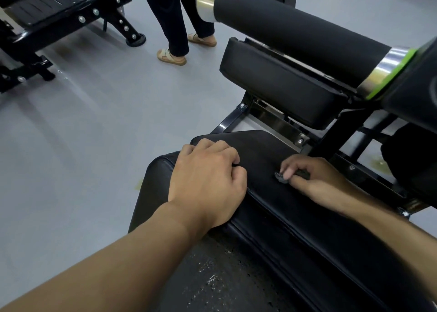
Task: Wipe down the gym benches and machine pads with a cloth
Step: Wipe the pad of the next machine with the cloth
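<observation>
On the black bench pad (295, 219) the left hand (205, 181) rests with its grip clenched, while the right hand (312, 177) pinches a small dark cloth (281, 177).

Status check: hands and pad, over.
Left hand curled on seat pad, grip unclear. Right hand pinches small dark wad on the pad, likely the cloth. Person standing beyond, not in the way.

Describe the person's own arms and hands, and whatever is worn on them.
The left forearm and right forearm are bare as far as the frame shows, with no sleeve in view. The left hand and right hand wear no gloves. No watch, band or ring shows on either wrist or on the visible fingers.
</observation>
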